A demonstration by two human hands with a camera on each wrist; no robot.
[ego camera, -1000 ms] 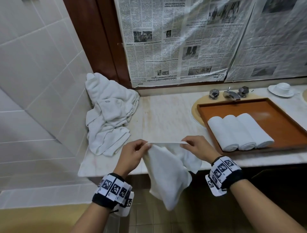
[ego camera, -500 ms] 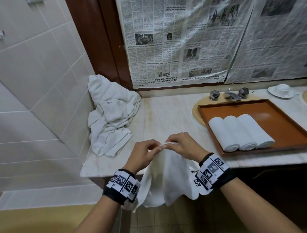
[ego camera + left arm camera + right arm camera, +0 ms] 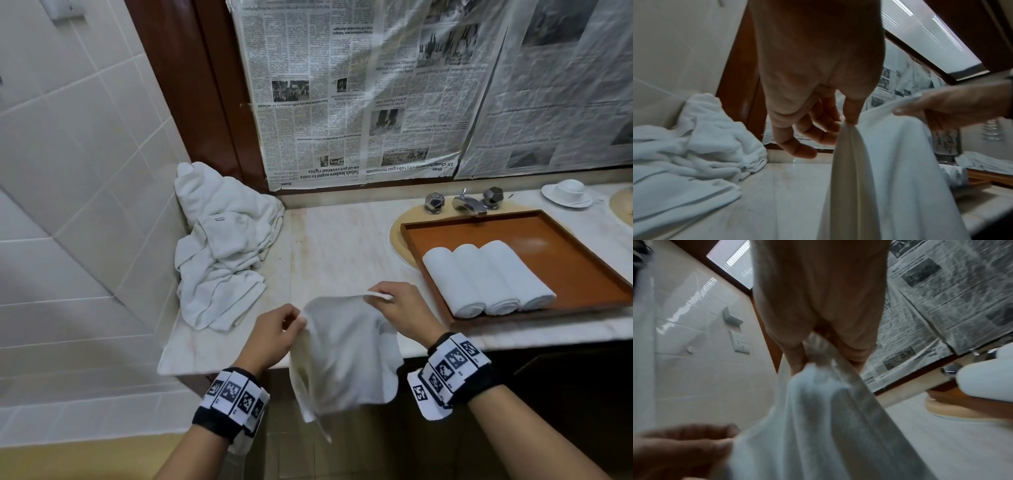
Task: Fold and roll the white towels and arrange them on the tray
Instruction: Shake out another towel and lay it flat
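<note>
A white towel (image 3: 342, 349) hangs doubled over the counter's front edge, held up by both hands. My left hand (image 3: 274, 330) pinches its left top corner (image 3: 849, 125) between thumb and forefinger. My right hand (image 3: 397, 308) pinches the right top edge (image 3: 818, 356), a small flap sticking out past the fingers. The orange-brown tray (image 3: 548, 240) lies to the right over the sink, with three rolled white towels (image 3: 486, 277) side by side at its front left. A heap of loose white towels (image 3: 222, 246) lies in the counter's left corner against the tiled wall.
A chrome faucet (image 3: 467, 202) with two knobs stands behind the tray. A white cup on a saucer (image 3: 567, 192) sits at the back right. Newspaper (image 3: 376, 85) covers the mirror. Bare marble counter (image 3: 335, 246) stretches between the heap and the tray.
The hands came together half a second ago, bringing the towel's corners to meet, and have now moved apart again with the towel doubled and hanging shorter.
</note>
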